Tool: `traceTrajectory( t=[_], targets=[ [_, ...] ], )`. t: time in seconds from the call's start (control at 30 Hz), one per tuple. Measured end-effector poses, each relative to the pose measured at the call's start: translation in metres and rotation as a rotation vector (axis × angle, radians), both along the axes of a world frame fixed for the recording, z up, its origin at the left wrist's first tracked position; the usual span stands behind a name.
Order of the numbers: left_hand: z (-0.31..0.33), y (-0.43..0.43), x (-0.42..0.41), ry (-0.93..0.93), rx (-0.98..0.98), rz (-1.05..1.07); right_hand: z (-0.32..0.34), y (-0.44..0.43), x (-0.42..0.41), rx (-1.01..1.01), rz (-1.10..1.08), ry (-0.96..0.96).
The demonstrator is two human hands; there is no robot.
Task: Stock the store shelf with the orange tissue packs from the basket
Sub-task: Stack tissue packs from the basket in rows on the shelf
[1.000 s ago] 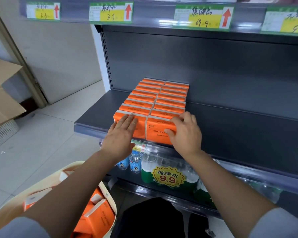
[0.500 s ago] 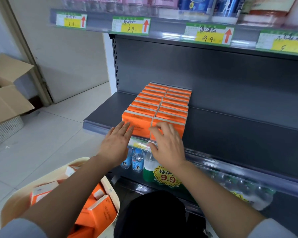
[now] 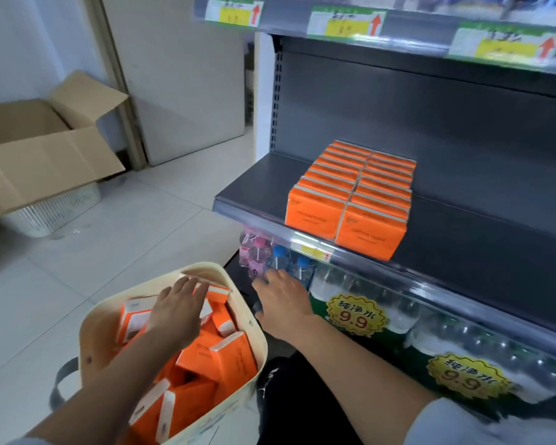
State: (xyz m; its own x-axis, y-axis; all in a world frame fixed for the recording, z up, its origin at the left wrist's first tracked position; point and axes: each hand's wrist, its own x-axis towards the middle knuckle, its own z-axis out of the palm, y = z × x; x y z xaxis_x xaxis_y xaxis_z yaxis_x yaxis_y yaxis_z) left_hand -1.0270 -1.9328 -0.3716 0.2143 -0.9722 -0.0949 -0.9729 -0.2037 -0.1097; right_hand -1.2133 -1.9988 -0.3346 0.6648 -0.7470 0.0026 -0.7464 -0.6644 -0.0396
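The empty, straight-fingered left hand hovers over orange boxy tissue packs in the cream plastic basket; the right hand, likewise relaxed and empty, should steady the rim.

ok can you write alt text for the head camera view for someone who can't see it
A person's open left hand is spread over loose orange tissue packs in a cream rounded basket, the open right hand just outside it. Two neat rows of stocked packs stand on a grey metal store shelf above bottled water.
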Motion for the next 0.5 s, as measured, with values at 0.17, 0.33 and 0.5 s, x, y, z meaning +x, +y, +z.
traceTrajectory(
  t=[0.17, 0.33, 0.5],
  targets=[
    [-0.038, 0.020, 0.030, 0.031, 0.081, 0.132, -0.017, 0.007, 0.024, 0.032, 0.057, 0.089],
    [-0.068, 0.034, 0.053, 0.047, 0.141, 0.231, -0.032, 0.006, 0.043, 0.069, 0.098, 0.126],
    [-0.093, 0.027, 0.057, 0.169, 0.151, 0.263, -0.044, 0.003, 0.053, 0.132, 0.102, 0.108]
  ],
)
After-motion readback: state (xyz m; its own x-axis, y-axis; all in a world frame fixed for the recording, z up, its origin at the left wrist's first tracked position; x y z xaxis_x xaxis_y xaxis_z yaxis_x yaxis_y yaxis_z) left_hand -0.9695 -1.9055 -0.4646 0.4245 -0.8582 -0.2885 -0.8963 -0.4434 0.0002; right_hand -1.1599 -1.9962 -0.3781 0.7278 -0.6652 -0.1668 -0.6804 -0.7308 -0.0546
